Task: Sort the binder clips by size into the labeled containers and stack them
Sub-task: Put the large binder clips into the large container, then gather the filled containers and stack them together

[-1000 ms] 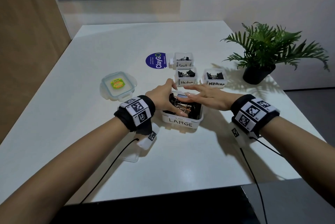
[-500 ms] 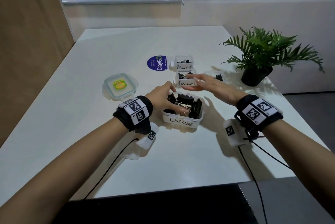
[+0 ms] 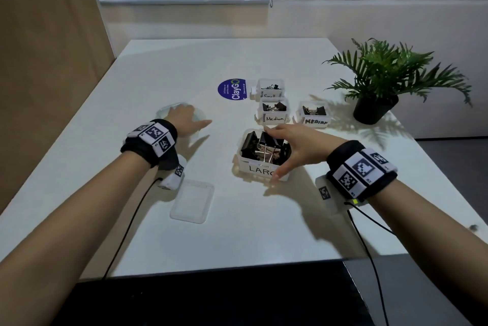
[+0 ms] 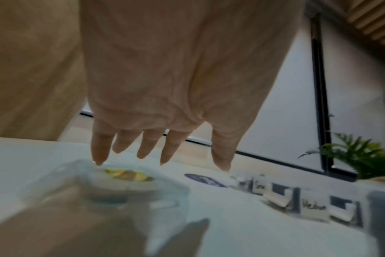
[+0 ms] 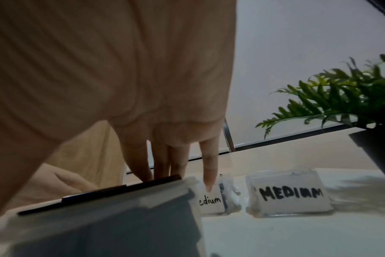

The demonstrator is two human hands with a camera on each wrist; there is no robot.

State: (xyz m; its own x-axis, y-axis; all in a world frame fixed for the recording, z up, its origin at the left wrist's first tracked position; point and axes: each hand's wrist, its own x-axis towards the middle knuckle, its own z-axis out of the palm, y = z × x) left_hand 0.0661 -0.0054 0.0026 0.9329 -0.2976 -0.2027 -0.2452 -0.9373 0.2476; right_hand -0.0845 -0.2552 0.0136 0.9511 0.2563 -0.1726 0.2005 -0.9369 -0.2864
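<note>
The LARGE container (image 3: 257,167) sits mid-table, full of big black binder clips (image 3: 260,144). My right hand (image 3: 289,147) arches over it: thumb down its front wall, fingers reaching the far rim. The right wrist view shows those fingers (image 5: 143,167) on the container's (image 5: 121,217) far edge. My left hand (image 3: 184,121) hovers with spread, straight fingers over a square clear lid (image 3: 165,111) with a yellow-green sticker. In the left wrist view, the fingertips (image 4: 165,156) are at or just above that lid (image 4: 125,175). Behind stand the Small (image 3: 270,88), Medium (image 3: 274,111) and MEDIUM (image 3: 313,114) containers, all holding clips.
A flat clear lid (image 3: 192,200) lies near the front, left of centre. A blue round sticker (image 3: 231,89) lies left of the Small container. A potted plant (image 3: 375,109) stands at the right edge. Cables run from both wrists to the near table edge.
My left hand left the LARGE container and moved left to the stickered lid. My right hand came back from the Medium containers and settled over the LARGE container.
</note>
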